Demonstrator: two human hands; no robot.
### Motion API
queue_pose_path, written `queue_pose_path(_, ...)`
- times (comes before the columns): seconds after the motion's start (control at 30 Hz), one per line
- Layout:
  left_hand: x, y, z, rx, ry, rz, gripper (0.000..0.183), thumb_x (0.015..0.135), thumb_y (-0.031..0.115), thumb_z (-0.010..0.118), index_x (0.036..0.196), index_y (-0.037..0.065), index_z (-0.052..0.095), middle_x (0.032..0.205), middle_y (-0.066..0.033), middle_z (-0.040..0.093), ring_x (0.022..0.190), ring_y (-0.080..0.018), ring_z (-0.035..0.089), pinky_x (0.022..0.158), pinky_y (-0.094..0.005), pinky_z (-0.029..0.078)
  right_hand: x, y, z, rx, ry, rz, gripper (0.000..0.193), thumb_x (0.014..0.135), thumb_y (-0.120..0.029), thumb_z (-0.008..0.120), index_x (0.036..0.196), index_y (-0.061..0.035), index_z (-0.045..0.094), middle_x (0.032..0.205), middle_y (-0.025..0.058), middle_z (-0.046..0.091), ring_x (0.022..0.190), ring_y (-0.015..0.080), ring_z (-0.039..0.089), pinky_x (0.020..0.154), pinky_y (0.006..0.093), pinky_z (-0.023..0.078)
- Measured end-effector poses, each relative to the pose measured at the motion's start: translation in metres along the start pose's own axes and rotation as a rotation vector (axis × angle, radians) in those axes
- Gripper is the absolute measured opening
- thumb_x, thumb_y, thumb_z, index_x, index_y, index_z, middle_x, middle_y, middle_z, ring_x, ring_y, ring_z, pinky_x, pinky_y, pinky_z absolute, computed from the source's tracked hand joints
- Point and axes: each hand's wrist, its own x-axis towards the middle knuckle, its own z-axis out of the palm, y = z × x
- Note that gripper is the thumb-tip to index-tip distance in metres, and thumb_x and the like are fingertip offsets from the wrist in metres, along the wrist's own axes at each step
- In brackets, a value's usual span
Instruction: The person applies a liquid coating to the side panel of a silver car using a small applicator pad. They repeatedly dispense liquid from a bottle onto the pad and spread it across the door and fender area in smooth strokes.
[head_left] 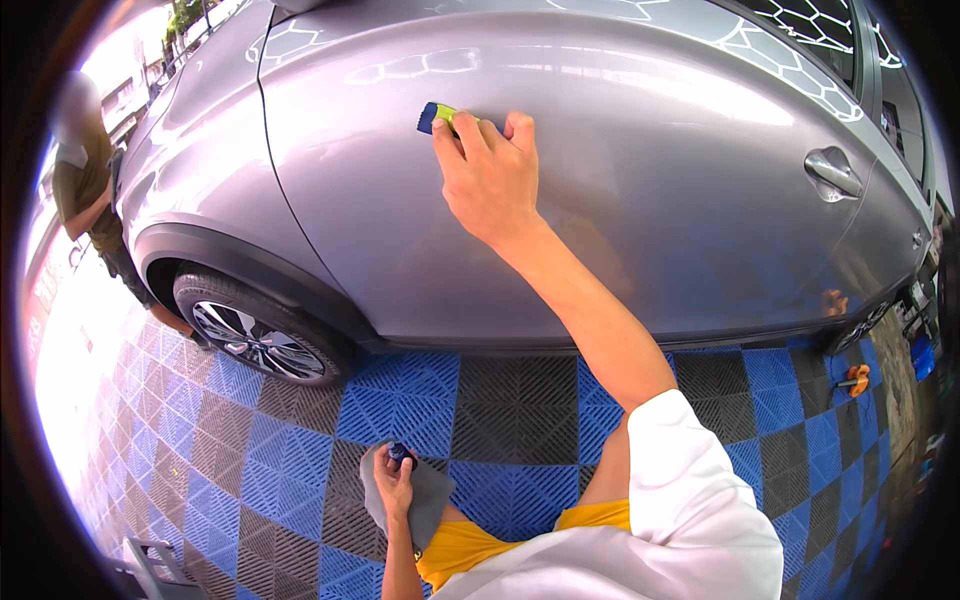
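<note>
My right hand (488, 180) is closed around a small yellow-green and dark blue applicator sponge (430, 117) on the silver car's front door (640, 230). Its fingers curl over the block, hiding part of it. Low down near my knees, my left hand (393, 478) grips a small dark blue bottle (400, 453); only its top end shows clearly. A grey cloth (430, 500) hangs beneath that same hand, and whether the fingers also pinch it I cannot tell.
A door handle (833, 175) sits at the right, a front wheel (255, 335) at the left. Another person (90, 190) stands by the car's front. An orange tool (855, 380) rests on the blue and black tiled floor (515, 405). A grey frame (160, 568) is at lower left.
</note>
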Motion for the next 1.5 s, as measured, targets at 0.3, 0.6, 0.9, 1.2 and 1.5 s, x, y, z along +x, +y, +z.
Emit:
queue_pose_path(0.3, -0.007, 0.001, -0.004, 0.069, -0.01, 0.052, 0.049, 0.1, 0.013, 0.075, 0.137, -0.002, 0.049, 0.12, -0.0116, 0.064, 0.111, -0.0234, 0.069, 0.097, -0.0354, 0.057, -0.039, -0.001, -0.014, 0.049, -0.029, -0.109, 0.018, 0.087, -0.01, 0.069, 0.101, -0.0006, 0.075, 0.104, 0.0161, 0.066, 0.072, 0.0213, 0.058, 0.084, 0.0414, 0.043)
queue_pose_path(0.6, -0.004, 0.003, 0.0, 0.082, -0.008, 0.066, 0.05, 0.099, 0.017, 0.077, 0.136, -0.003, 0.049, 0.119, -0.0119, 0.063, 0.107, -0.0224, 0.069, 0.095, -0.0348, 0.057, -0.053, 0.016, -0.019, -0.096, 0.143, 0.293, 0.018, 0.091, -0.01, 0.075, 0.109, -0.0064, 0.076, 0.096, 0.005, 0.066, 0.078, 0.0188, 0.059, 0.079, 0.0438, 0.038)
queue_pose_path(0.9, -0.008, 0.006, -0.011, 0.086, -0.013, 0.076, 0.046, 0.1, 0.01, 0.074, 0.136, -0.002, 0.048, 0.117, -0.0121, 0.064, 0.107, -0.0225, 0.069, 0.095, -0.0349, 0.057, -0.065, 0.071, -0.039, -0.23, 0.283, 0.475, 0.022, 0.092, -0.014, 0.077, 0.113, -0.0063, 0.074, 0.098, 0.0062, 0.067, 0.089, 0.0206, 0.061, 0.083, 0.0456, 0.037)
queue_pose_path(1.2, -0.004, -0.003, 0.006, 0.033, -0.014, 0.061, 0.048, 0.1, 0.011, 0.074, 0.137, -0.002, 0.048, 0.118, -0.0126, 0.064, 0.107, -0.0225, 0.069, 0.094, -0.0347, 0.057, -0.005, -0.012, 0.029, -0.081, 0.195, 0.301, 0.023, 0.091, -0.009, 0.073, 0.113, -0.0034, 0.074, 0.086, 0.0067, 0.059, 0.083, 0.023, 0.059, 0.081, 0.0484, 0.041)
queue_pose_path(1.5, -0.001, -0.003, -0.004, 0.006, -0.015, 0.045, 0.051, 0.099, 0.014, 0.077, 0.137, -0.002, 0.047, 0.118, -0.0131, 0.063, 0.108, -0.0236, 0.069, 0.095, -0.0351, 0.057, -0.019, 0.106, -0.037, -0.318, 0.295, 0.508, 0.019, 0.09, -0.015, 0.077, 0.109, -0.0105, 0.077, 0.092, 0.0024, 0.065, 0.084, 0.0208, 0.061, 0.085, 0.0431, 0.037)
